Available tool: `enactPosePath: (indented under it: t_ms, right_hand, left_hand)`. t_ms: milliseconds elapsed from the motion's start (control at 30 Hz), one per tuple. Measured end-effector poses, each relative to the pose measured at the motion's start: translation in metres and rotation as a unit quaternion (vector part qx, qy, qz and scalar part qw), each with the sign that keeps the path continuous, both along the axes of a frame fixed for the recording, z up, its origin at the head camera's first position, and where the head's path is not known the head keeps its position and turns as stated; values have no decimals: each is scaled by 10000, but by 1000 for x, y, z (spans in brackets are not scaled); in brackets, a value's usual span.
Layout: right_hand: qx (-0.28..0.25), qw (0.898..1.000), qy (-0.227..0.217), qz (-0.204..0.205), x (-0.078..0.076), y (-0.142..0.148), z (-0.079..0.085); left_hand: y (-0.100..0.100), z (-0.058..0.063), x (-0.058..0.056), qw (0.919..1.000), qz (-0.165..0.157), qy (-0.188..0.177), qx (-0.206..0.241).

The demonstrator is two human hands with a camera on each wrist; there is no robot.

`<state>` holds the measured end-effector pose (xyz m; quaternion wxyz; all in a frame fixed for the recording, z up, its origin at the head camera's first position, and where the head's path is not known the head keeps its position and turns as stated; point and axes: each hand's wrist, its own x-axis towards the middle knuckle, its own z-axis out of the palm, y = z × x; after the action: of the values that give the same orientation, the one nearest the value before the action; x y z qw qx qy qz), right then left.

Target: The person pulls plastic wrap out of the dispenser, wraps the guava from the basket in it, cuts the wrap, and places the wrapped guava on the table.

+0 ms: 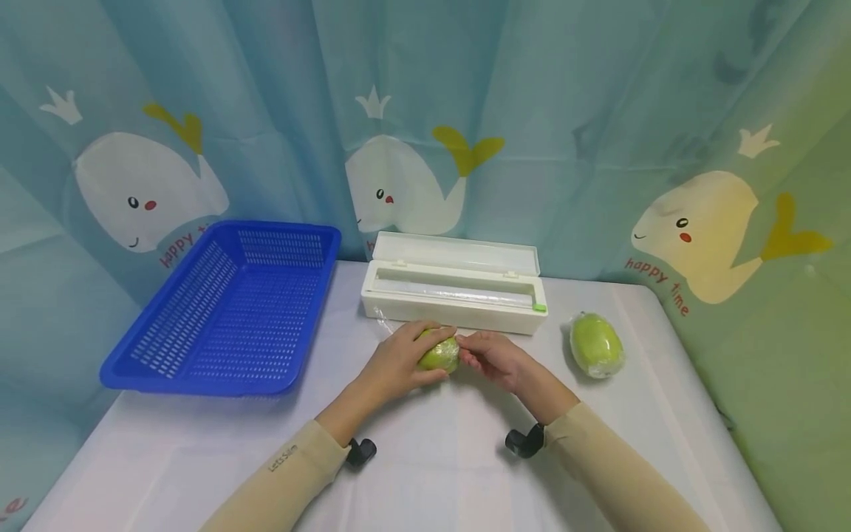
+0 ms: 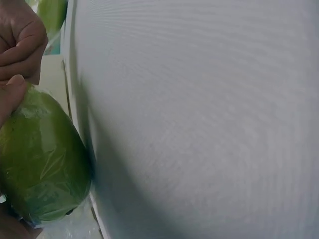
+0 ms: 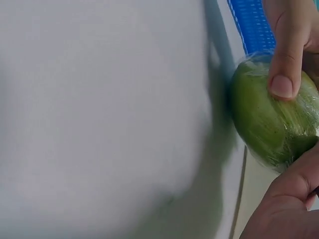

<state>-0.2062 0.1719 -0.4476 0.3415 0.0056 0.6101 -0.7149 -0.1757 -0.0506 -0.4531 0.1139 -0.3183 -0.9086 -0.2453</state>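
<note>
A green oval fruit (image 1: 439, 357), wrapped in clear cling film (image 2: 50, 186), is between both hands above the white table. My left hand (image 1: 397, 363) grips it from the left, fingers over the top and thumb on the near side. At its right end my right hand (image 1: 495, 359) has curled fingers and pinches the film; the exact pinch is partly hidden. In the right wrist view the left thumb (image 3: 284, 82) presses on the wrapped fruit. A loose strip of film (image 1: 382, 319) sticks up behind the left hand.
Just behind the hands stands a white cling film box (image 1: 459, 314), lid raised, with a roll (image 1: 452, 292) inside. A second wrapped green fruit (image 1: 596, 345) lies to the right. At the left is a blue plastic basket (image 1: 307, 325). A whale-print curtain (image 1: 558, 89) hangs behind the table.
</note>
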Motion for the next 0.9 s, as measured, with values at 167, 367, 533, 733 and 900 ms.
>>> enactPosePath:
  t_ms: [167, 367, 533, 733, 900]
  right_hand:
    - [397, 9991, 145, -13, 4, 6, 3]
    - [313, 9990, 328, 59, 4, 9, -1]
    - [780, 9905, 1127, 79, 10, 9, 0]
    - [3136, 8412, 4396, 268, 21, 6, 11]
    - [3402, 7708, 5297, 975, 24, 0, 8]
  left_hand:
    - [0, 0, 0, 9999, 118, -97, -7]
    - [1, -1, 0, 9999, 93, -36, 64]
    - [1, -4, 0, 9998, 72, 176, -49]
    - [3, -3, 1, 9995, 120, 176, -213]
    - [-2, 6, 4, 9998, -32, -17, -192]
